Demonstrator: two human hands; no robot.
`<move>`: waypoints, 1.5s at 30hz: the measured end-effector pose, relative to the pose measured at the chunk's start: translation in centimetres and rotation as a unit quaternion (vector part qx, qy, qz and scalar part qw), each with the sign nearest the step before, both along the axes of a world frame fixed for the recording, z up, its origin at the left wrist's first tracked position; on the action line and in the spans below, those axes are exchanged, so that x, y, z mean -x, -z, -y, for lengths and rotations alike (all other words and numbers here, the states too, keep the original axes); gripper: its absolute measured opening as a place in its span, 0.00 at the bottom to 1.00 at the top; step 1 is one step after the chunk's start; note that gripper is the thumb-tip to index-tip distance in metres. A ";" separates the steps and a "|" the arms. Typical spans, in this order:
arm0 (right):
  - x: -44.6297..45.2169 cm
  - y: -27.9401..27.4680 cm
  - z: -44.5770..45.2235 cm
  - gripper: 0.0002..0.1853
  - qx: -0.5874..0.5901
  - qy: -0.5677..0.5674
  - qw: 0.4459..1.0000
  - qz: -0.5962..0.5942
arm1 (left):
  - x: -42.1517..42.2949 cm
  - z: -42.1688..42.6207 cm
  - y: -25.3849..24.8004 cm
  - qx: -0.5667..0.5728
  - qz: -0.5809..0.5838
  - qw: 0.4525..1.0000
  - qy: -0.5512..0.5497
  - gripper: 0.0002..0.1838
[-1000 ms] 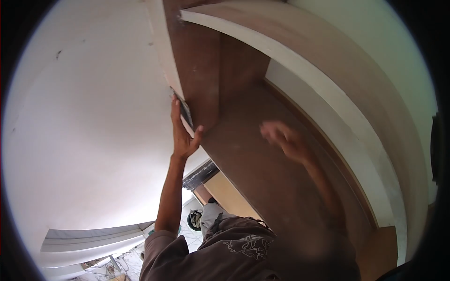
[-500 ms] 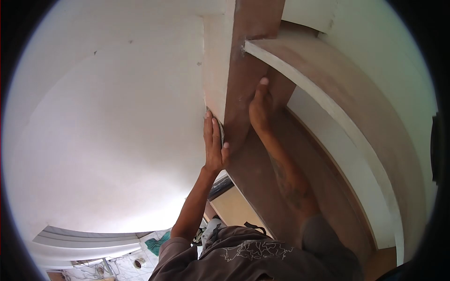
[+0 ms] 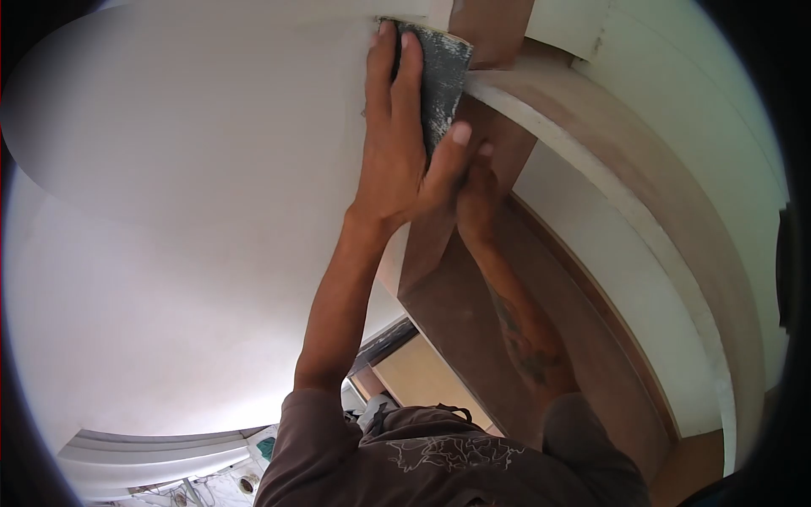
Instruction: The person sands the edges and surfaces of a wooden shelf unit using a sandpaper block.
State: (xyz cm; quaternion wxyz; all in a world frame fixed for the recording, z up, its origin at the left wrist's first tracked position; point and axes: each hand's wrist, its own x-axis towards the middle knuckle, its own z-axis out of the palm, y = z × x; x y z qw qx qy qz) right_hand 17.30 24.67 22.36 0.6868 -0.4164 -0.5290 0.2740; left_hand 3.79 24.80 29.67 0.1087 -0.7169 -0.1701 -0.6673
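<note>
My left hand (image 3: 393, 160) is raised high, its fingers stretched over a dark grey sheet of sandpaper (image 3: 443, 80) dusted with white. It presses the sheet against the narrow pale edge strip beside the white wall (image 3: 211, 211). Behind and to the right, my right hand (image 3: 477, 203) rests against the brown panel (image 3: 507, 135), below the curved shelf. Its thumb or a fingertip points up; the left hand and the shadow partly hide its other fingers.
A curved shelf (image 3: 625, 190) with a pale front edge sweeps down the right side. Below left, a cable-strewn floor (image 3: 215, 482) shows beside a pale ledge (image 3: 152, 456). A doorway (image 3: 427, 376) lies under my arms.
My left hand has slid upward along the pale strip with the sandpaper, whose face now shows more. The right hand stays at nearly the same spot on the brown panel.
</note>
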 end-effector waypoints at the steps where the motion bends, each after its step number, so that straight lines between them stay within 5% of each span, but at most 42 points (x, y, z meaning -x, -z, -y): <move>1: 0.1 0.7 -0.3 0.37 0.007 0.008 1.000 -0.001 | 0.1 -0.4 1.3 0.007 0.003 1.000 0.002 0.45; 6: -1.1 2.7 1.0 0.38 0.035 -0.013 0.999 0.013 | -0.6 2.5 8.1 0.004 0.006 1.000 -0.027 0.47; 12: -0.6 2.8 1.0 0.38 -0.012 0.035 0.995 0.093 | 0.7 5.7 2.9 0.059 -0.053 0.975 -0.208 0.50; 15: -0.1 1.5 1.5 0.39 -0.009 -0.003 0.999 0.045 | 0.9 2.4 0.7 -0.103 -0.008 0.991 -0.088 0.50; 24: -0.2 1.9 1.4 0.40 -0.008 -0.018 1.000 0.015 | 0.5 1.5 0.6 -0.052 -0.020 0.998 0.035 0.46; 27: -0.4 1.9 1.9 0.40 -0.017 -0.013 1.000 0.020 | 0.1 2.6 3.2 -0.030 -0.038 0.999 0.024 0.45; 30: -0.5 1.8 2.3 0.41 -0.018 -0.020 1.000 0.001 | -0.6 4.1 11.2 0.035 -0.039 0.999 0.014 0.42; 34: 0.1 1.4 2.6 0.40 -0.008 0.001 1.000 -0.002 | -0.8 3.9 13.0 0.033 -0.019 0.999 0.018 0.40; 38: -0.5 3.5 2.1 0.39 -0.048 0.014 0.997 0.050 | 0.1 2.6 4.2 -0.028 -0.050 0.998 -0.023 0.42; 41: -1.2 3.4 1.8 0.37 -0.029 0.048 0.993 0.106 | 0.1 2.4 3.9 -0.020 -0.032 0.998 0.041 0.39; 44: -2.8 3.4 2.9 0.31 -0.161 0.164 0.934 0.272 | 3.1 5.7 10.0 0.077 0.024 0.990 0.116 0.39; 45: -2.6 0.8 5.4 0.28 -0.291 0.267 0.842 0.368 | 4.7 6.4 12.2 0.132 0.056 0.982 0.124 0.39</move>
